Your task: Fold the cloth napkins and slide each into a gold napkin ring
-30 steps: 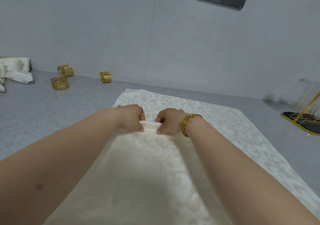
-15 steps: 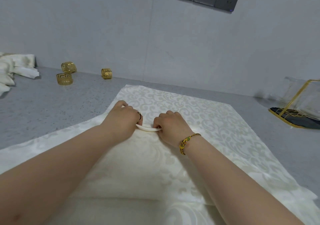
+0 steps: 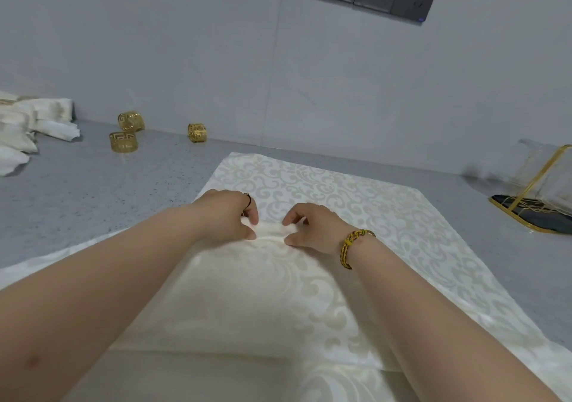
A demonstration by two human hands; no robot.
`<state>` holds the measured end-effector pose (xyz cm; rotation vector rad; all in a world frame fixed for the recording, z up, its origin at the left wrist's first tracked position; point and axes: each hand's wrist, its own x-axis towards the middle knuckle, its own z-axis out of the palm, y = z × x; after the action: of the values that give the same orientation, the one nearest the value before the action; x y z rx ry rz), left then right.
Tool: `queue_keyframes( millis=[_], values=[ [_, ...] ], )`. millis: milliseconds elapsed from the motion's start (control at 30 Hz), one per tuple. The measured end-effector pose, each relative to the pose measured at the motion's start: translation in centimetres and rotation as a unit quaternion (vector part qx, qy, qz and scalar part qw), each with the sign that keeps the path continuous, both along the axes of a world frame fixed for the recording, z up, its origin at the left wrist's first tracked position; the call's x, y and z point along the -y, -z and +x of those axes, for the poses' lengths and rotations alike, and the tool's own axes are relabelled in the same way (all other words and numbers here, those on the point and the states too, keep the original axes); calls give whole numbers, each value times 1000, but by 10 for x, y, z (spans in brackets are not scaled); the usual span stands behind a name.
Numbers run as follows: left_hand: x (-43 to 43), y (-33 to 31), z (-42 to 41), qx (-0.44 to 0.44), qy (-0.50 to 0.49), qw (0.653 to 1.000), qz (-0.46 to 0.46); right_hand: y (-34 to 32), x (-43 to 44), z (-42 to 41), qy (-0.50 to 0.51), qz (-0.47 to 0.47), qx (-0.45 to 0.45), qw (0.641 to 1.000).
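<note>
The speckled grey stone countertop [image 3: 93, 197] runs under everything, and most of it beneath the arms is covered by 1 large cream damask cloth napkin [image 3: 356, 203], spread out with a layer already turned over towards the person. Far off to the left of the hands lies a heap of white folded napkins [image 3: 34, 123]; well to the right stands a gold-framed wire holder [image 3: 538, 206].

The left hand [image 3: 226, 216] and the right hand [image 3: 315, 231] sit close together at the middle of the cloth. Each nips a small raised ridge of fabric between thumb and fingertips, so both are grasping the napkin, with the ridge bridging the gap between them.

I judge this to be the folding step, about midway: a pleat is being gathered and no ring is on yet. The next move calls for keeping both pinches level so the fold runs straight, then narrowing the cloth enough to pass through a ring.

The 3 gold cut-out metal napkin rings [image 3: 123, 141] wait beyond the left hand, well apart from it. A braided yellow bracelet [image 3: 353, 245] circles the right wrist.
</note>
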<state>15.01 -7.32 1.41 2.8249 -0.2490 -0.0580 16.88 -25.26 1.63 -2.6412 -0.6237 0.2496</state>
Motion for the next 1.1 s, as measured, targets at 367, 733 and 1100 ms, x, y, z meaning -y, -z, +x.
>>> queue_keyframes(
  millis=[367,733,1100],
  values=[
    [13,-15,7,-48,16,996,68,-29,-21,-1,-29,-191,-8,981],
    [11,13,-37,232,93,947,202,1,-8,-44,-58,-139,183,972],
    [-6,2,-42,-29,30,999,-24,-2,10,-48,4,47,2,999]
  ],
)
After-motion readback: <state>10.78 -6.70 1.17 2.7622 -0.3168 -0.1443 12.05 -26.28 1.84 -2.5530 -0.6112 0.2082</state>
